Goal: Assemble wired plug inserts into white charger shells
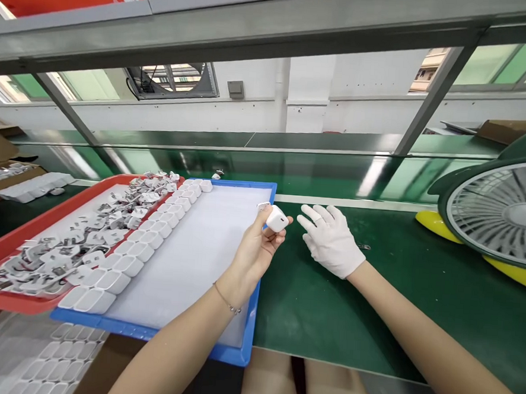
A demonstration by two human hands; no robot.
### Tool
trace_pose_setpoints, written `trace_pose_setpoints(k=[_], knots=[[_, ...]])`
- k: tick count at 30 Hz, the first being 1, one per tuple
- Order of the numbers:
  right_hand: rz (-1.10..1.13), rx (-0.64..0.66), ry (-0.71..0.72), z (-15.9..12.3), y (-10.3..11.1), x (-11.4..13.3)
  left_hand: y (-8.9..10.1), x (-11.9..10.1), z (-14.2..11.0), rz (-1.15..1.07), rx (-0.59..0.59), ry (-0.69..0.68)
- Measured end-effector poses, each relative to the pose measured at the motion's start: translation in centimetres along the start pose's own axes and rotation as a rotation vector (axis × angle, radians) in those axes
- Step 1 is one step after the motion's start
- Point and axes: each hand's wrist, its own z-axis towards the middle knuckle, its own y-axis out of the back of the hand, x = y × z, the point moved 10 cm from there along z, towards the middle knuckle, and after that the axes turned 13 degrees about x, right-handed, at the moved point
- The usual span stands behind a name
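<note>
Left grip (256, 247) holding white casing (277, 220) | right grip (331, 240) spread | blue tray (235, 354): casing rows (140, 251) | red tray (11, 304): jumbled parts (56, 261)

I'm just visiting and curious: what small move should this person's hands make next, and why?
Perhaps the gloved right hand should move over and steady the white block: the bare left hand holds it up alone, while the right hand hangs open nearby, apart from the block, with nothing visible in its grasp.
</note>
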Motion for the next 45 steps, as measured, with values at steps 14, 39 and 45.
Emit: trace_pose_setpoints(k=[14,39,45], knots=[[0.249,0.082,-0.083,-1.5,-5.0,-1.8,-5.0,-5.1,-2.6,1.114,0.192,-0.63],[0.407,0.079,-0.046,-1.3,-5.8,-2.1,-9.6,-3.3,-6.5,1.659,0.413,-0.927],[0.412,0.094,-0.053,-1.2,-5.7,-2.2,-8.7,-2.9,-6.6,1.54,0.431,-0.917]])
